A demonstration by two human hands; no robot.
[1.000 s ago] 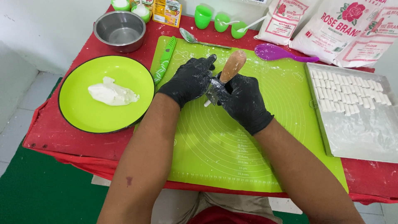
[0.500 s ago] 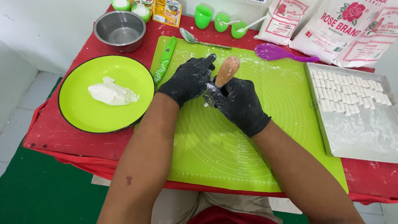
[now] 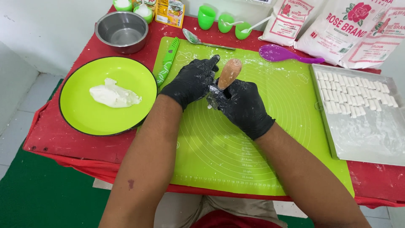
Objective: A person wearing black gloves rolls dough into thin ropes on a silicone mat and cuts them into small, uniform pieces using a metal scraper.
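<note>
While the right hand [image 3: 244, 105] fingers grip a wooden-handled tool [image 3: 229, 74], the left hand [image 3: 192, 80] fingers pinch its hidden lower end.

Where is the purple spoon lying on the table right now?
In the head view, the purple spoon lies at the far right edge of the green mat, just in front of the flour bags and beyond the tray.

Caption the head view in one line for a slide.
Black-gloved left hand and right hand work a wooden-handled tool over a green silicone mat.
</note>
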